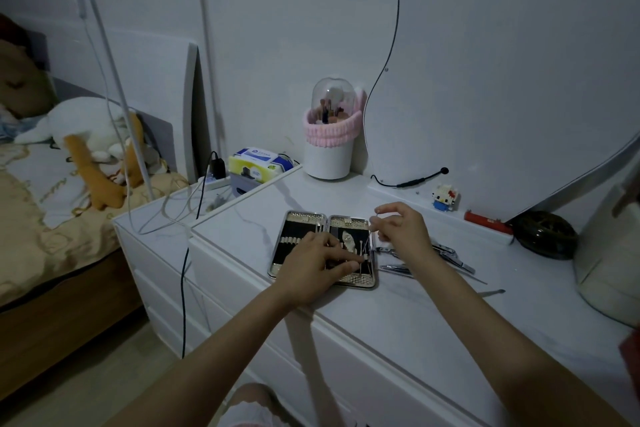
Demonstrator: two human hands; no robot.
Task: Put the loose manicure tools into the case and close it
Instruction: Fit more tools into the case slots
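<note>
The manicure case (304, 218) lies open flat on the white dresser top, black inside with light elastic loops and gold-coloured ends. My left hand (313, 265) rests on the case's right half, its fingertips pressing by a loop near the lower right. My right hand (401, 229) hovers over the case's right edge and pinches a thin metal tool (370, 234) that slants down into the case. Loose tools lie to the right of the case: nail clippers (453, 255), a slim pointed tool (394, 269), and a small pick (491, 293) farther right.
A white brush holder with a clear dome and pink band (329, 139) stands at the back. A block figure (445, 198), a red object (485, 220) and a dark round item (543, 234) sit to the right under the mirror (519, 62). Tissues and cables lie left.
</note>
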